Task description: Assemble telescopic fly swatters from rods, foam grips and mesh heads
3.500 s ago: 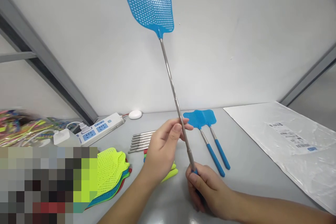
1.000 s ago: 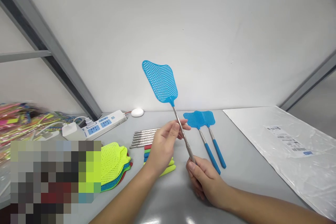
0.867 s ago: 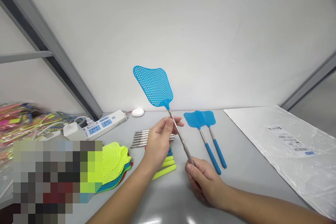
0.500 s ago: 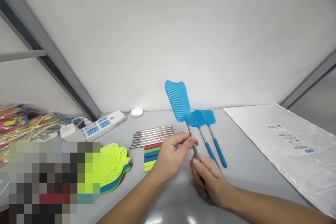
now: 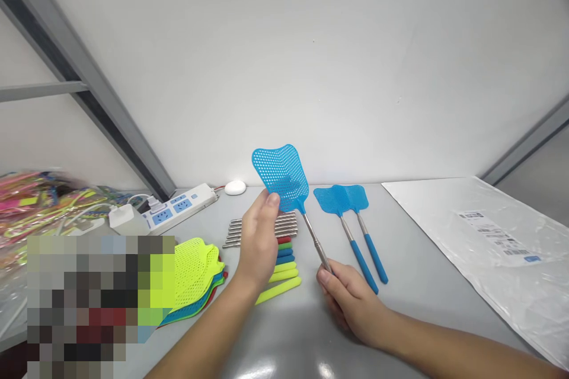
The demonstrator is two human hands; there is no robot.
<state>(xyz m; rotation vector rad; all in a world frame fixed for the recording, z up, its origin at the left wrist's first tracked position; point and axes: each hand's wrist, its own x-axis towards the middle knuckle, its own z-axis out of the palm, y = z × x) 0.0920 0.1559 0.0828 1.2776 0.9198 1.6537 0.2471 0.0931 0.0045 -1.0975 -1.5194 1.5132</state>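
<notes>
A blue fly swatter (image 5: 282,172) with a metal rod is raised over the table, head up and tilted left. My left hand (image 5: 260,243) pinches the lower left edge of its mesh head. My right hand (image 5: 349,305) is wrapped round the lower end of the rod, whose tip is hidden in the fingers. To the right lie two blue fly swatters (image 5: 362,237) with blue grips, their heads overlapping. Behind my left hand is a row of metal rods (image 5: 287,226), partly covered. Coloured grip sleeves (image 5: 284,275) in red, green, blue and yellow lie nearer me.
Yellow, blue, green and red swatter heads (image 5: 193,275) are stacked at left, beside a blurred-out patch. A power strip (image 5: 178,210) with plugs, a white rounded object (image 5: 235,188) and bagged colourful items (image 5: 40,207) stand behind. A white plastic bag (image 5: 489,237) covers the right side.
My left hand has moved from the rod up to the swatter's head. The head has tipped left and turned its face toward me, and more of the rod shows. One yellow sleeve lies askew.
</notes>
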